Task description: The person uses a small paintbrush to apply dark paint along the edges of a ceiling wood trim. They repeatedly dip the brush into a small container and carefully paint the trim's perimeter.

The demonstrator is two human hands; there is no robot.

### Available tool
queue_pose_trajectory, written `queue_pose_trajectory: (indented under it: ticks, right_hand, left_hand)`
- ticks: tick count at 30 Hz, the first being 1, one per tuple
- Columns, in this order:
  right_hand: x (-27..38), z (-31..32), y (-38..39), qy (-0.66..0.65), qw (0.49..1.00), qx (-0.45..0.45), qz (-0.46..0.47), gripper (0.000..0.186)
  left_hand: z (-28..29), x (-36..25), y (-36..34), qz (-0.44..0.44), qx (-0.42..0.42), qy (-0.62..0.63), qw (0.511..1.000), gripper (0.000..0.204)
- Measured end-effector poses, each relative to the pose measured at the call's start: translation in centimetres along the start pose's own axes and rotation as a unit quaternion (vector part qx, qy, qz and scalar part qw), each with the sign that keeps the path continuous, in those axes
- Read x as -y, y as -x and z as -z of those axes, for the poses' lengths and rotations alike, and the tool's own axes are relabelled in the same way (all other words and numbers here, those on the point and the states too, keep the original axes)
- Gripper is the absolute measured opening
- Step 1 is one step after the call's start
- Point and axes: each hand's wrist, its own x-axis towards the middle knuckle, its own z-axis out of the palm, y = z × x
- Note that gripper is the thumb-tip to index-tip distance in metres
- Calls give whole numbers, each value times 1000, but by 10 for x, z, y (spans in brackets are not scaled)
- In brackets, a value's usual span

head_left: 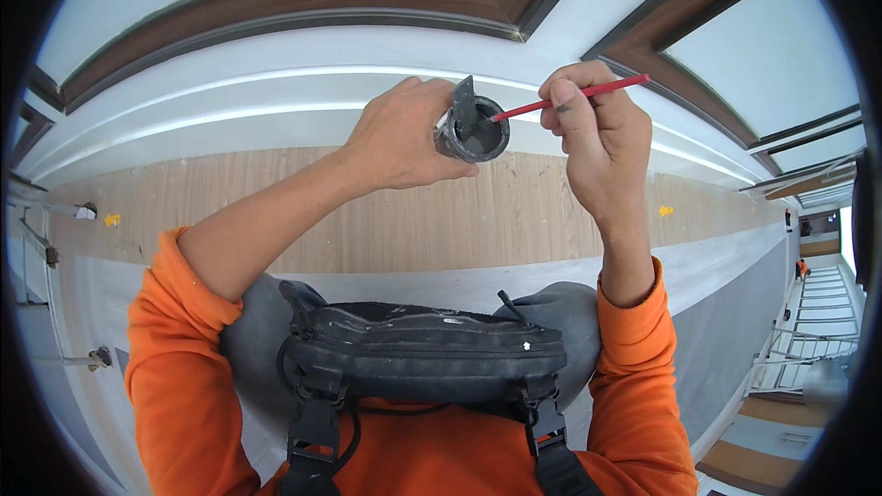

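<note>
A person in orange sleeves works with two bare hands over a wood-grain floor (413, 225). The left hand (409, 131) is curled around the side of a small round cup (446, 141), its open mouth turned toward the viewer and its inside coated dark grey. A flat, dark grey strip (464, 103) leans in the cup, rising past the rim beside the left fingers. The right hand (604, 133), level with the left and apart from it, pinches a slender red-handled brush (597, 90) between thumb and fingers; its tip points left into the cup's mouth, though whether it touches the grey coating cannot be told. Beyond both hands stands a white wall with brown moulding (340, 2). Nearer than the hands sits a black waist bag (423, 358).
</note>
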Motion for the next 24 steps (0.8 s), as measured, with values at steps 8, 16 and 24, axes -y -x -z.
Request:
queue_pose_trajectory:
  ticks: [8,16,24]
  right_hand:
    - [-4,-1,2,-57,997,-51,13,19]
    - [-52,-1,-1,-338,905,-134,-223,25]
    - [-78,8,6,-306,900,-245,-190,29]
  left_hand:
    - [1,3,3,10,-30,-2,999,66]
    - [3,5,-6,114,-55,79,989,59]
    - [3,1,-22,141,-35,130,981,67]
